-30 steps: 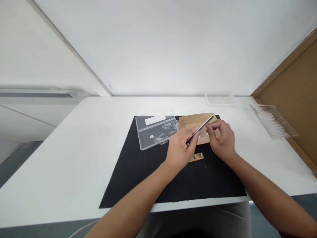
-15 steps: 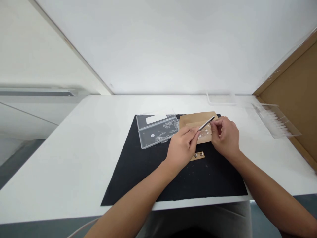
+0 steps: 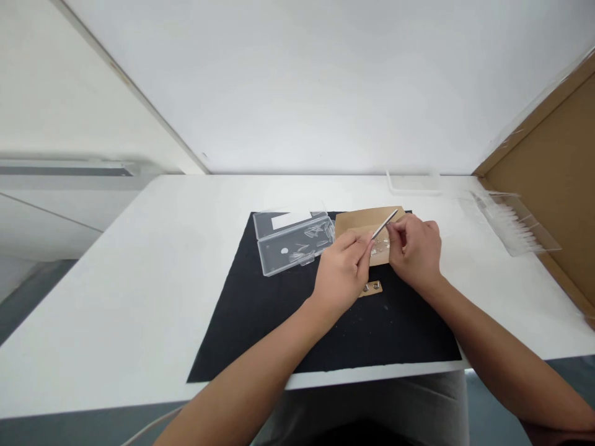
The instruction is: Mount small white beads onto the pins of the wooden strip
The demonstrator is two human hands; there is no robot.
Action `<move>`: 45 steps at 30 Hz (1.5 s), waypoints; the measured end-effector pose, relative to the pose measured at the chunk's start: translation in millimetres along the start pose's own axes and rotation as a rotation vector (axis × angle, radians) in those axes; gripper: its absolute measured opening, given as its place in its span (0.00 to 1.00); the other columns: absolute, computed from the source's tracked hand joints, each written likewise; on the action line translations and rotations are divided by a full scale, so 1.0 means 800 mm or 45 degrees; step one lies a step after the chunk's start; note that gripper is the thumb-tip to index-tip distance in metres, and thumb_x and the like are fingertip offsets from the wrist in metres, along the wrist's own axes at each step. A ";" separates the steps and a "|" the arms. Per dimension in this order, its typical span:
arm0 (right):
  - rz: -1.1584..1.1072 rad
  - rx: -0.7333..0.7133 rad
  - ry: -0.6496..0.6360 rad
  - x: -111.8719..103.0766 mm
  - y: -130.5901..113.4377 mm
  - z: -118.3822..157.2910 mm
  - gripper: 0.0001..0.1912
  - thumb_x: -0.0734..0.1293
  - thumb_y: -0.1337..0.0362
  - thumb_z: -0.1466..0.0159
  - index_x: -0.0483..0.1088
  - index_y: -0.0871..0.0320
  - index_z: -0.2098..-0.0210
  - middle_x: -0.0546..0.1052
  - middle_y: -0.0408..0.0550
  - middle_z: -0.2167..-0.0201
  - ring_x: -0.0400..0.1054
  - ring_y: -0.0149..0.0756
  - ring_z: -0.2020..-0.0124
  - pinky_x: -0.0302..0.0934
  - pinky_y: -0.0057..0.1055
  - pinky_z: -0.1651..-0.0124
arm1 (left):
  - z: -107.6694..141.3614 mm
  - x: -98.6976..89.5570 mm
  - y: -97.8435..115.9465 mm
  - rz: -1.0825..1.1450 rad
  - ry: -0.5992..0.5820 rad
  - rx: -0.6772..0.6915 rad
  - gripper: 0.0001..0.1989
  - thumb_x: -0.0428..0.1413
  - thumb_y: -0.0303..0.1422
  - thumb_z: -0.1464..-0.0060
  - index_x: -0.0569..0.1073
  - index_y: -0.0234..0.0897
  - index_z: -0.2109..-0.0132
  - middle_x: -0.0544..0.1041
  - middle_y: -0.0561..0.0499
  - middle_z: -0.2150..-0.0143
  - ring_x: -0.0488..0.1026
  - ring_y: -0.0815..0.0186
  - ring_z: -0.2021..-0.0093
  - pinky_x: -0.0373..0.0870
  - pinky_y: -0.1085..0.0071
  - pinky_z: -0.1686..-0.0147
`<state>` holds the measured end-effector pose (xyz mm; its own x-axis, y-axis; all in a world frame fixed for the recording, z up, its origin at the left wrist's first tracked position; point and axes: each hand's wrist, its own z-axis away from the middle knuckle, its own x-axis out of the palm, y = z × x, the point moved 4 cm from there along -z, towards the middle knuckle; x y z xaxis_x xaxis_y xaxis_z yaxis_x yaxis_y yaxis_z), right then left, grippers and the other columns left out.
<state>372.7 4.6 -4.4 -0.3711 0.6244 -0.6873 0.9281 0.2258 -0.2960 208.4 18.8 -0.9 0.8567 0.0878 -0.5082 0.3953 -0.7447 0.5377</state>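
My left hand point(image 3: 343, 265) is closed around one end of a slim nail file point(image 3: 385, 224), which slants up and to the right. Close to the file's upper part, my right hand point(image 3: 417, 251) is pinched; anything small between its fingertips is hidden. Beneath both hands lies a sheet of brown paper point(image 3: 356, 220) with small white and clear pieces on it. Left of it is an open clear plastic case point(image 3: 272, 263) holding several clear false nail tips point(image 3: 304, 253). A small brown strip point(image 3: 372, 289) with metal bits sits just below the hands, partly covered by the left one.
A black mat point(image 3: 260, 325) lies under these things on the white table point(image 3: 139, 297). At the back stands a clear tray point(image 3: 413, 184). On the right are a clear packet of nail tips point(image 3: 511, 226) and a cardboard panel point(image 3: 548, 142). Small specks dot the mat.
The nail file has tilted more steeply, its free end now higher and further left. My right hand has shifted slightly left with it. The left hand keeps its grip.
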 end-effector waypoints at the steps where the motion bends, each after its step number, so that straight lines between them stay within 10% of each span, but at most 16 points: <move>1: -0.011 -0.024 -0.021 0.001 -0.001 -0.001 0.10 0.62 0.64 0.27 0.60 0.54 0.67 0.70 0.40 0.74 0.62 0.34 0.75 0.51 0.39 0.59 | 0.000 0.000 0.000 -0.013 -0.001 -0.006 0.12 0.53 0.29 0.29 0.81 0.33 0.51 0.80 0.47 0.63 0.77 0.66 0.64 0.74 0.71 0.63; 32: -0.468 0.031 0.067 -0.014 0.013 0.008 0.06 0.67 0.62 0.28 0.65 0.52 0.61 0.77 0.42 0.66 0.73 0.37 0.66 0.62 0.41 0.55 | -0.002 -0.008 -0.006 -0.177 -0.076 -0.150 0.15 0.50 0.35 0.26 0.80 0.36 0.45 0.83 0.46 0.56 0.79 0.64 0.56 0.74 0.69 0.57; 45: -0.078 0.003 0.028 -0.006 -0.001 0.003 0.08 0.64 0.63 0.27 0.63 0.54 0.64 0.79 0.43 0.69 0.70 0.35 0.72 0.55 0.41 0.57 | 0.003 0.000 -0.006 -0.218 -0.080 -0.021 0.13 0.53 0.36 0.28 0.81 0.37 0.50 0.77 0.50 0.65 0.74 0.68 0.66 0.68 0.74 0.66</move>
<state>373.4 -0.7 -2.4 -0.4267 0.6256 -0.6531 0.9035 0.2628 -0.3386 205.8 21.0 -5.5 0.7541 0.1706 -0.6342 0.5396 -0.7114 0.4502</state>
